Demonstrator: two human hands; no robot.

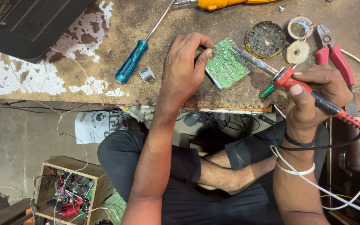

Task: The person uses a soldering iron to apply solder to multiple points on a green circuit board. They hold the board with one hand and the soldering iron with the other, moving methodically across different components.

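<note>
Red-handled soldering iron (313,98) sits closed in the right hand (313,100), its metal tip reaching onto the green circuit board (226,64). The left hand (184,68) pinches the board's left edge, fingers (201,58) closed on it, tilted just above the worn counter (126,25). The board looks light, stiff and fragile; edges seem the safest hold. Beyond lie a blue screwdriver (132,61), a solder spool (146,74) and a round tin (265,39).

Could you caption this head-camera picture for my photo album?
Left hand steadies a green circuit board while right hand brings a red-handled soldering iron to it.

Electronics repair workshop; worn workbench (155,89), soldering iron (309,93), screwdriver (132,60), cutters (334,52)
</note>
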